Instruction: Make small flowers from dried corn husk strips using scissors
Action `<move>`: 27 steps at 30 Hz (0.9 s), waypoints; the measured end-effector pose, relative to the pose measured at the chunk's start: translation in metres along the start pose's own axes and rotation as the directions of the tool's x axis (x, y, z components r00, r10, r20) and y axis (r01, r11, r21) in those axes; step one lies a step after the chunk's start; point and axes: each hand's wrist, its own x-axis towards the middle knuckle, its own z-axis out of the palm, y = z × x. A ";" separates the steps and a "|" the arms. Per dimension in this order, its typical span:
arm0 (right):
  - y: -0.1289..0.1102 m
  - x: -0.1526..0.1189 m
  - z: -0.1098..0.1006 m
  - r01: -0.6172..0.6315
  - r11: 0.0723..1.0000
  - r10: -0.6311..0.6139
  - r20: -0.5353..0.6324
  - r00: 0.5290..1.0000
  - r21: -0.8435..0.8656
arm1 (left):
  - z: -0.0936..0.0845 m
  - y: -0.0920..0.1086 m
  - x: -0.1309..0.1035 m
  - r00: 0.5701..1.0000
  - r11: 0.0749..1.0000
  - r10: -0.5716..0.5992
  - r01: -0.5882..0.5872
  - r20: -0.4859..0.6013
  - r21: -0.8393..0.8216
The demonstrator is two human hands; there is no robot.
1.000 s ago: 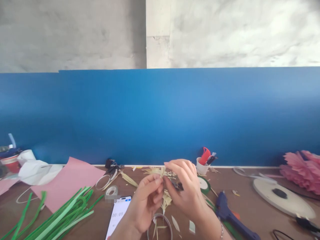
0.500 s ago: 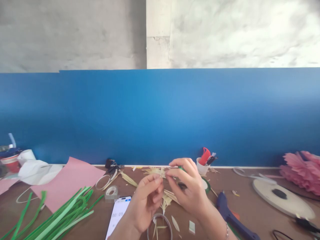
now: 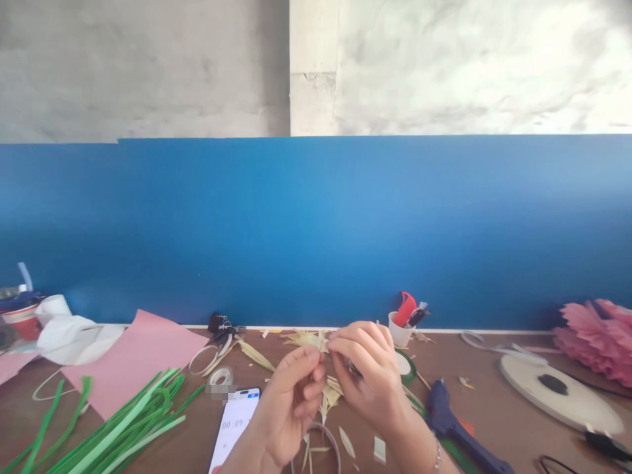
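Note:
My left hand (image 3: 291,401) is closed, thumb against fingers, around what looks like a thin pale strip (image 3: 321,341) poking up from the fingertips. Just to its right, my right hand (image 3: 370,368) has its fingertips pinched together close to the strip; whatever lies between them is too small to make out. Dry, straw-coloured husk pieces (image 3: 332,397) lie on the table behind and below the hands. Under them, partly covered by my left hand, is a clear ring (image 3: 338,447), perhaps a tape roll. A phone (image 3: 236,421) showing a timer lies by my left wrist.
At left are green fuzzy stems (image 3: 133,421), pink paper (image 3: 143,355) and a small tape roll (image 3: 220,376). At right lie a blue glue gun (image 3: 451,424), a white cup (image 3: 399,332) of pens, an oval cream board (image 3: 557,395) and pink ruffled paper (image 3: 595,339). A blue partition (image 3: 316,230) stands behind.
My right hand's fingers have lowered and drawn together near the left fingertips; before, they were raised and spread wider. The left hand has barely moved.

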 end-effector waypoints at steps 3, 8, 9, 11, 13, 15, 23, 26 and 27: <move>-0.004 0.000 0.001 -0.007 1.000 0.007 0.001 1.000 -0.002 | 0.001 -0.001 -0.001 0.999 0.999 0.042 -0.042 -0.029 0.028; -0.011 0.000 0.007 -0.055 0.998 0.055 -0.051 0.997 -0.007 | 0.005 -0.003 -0.003 0.989 0.992 0.109 -0.102 -0.100 0.076; -0.014 0.000 0.009 -0.086 0.996 0.087 -0.068 0.994 0.010 | 0.006 -0.004 -0.004 0.986 0.990 0.122 -0.112 -0.111 0.087; -0.019 -0.001 0.013 -0.161 0.984 0.167 -0.085 0.982 0.075 | 0.005 -0.005 -0.004 0.981 0.984 0.153 -0.140 -0.118 0.109; -0.025 -0.003 0.017 -0.250 0.957 0.263 -0.079 0.961 0.150 | 0.003 -0.006 -0.004 0.975 0.975 0.190 -0.174 -0.112 0.136; -0.029 -0.006 0.022 -0.355 0.912 0.376 -0.073 0.924 0.206 | 0.001 -0.007 -0.003 0.969 0.964 0.226 -0.207 -0.103 0.167; -0.042 -0.012 0.038 -0.714 0.341 0.820 0.178 0.544 0.612 | -0.004 -0.009 0.004 0.933 0.914 0.341 -0.300 -0.117 0.272; -0.034 -0.011 0.040 -0.748 0.155 0.835 0.320 0.449 0.645 | -0.006 -0.011 0.007 0.923 0.890 0.371 -0.320 -0.107 0.323; -0.029 -0.011 0.041 -0.773 0.186 0.823 0.333 0.460 0.607 | -0.006 -0.011 0.008 0.922 0.884 0.374 -0.320 -0.103 0.339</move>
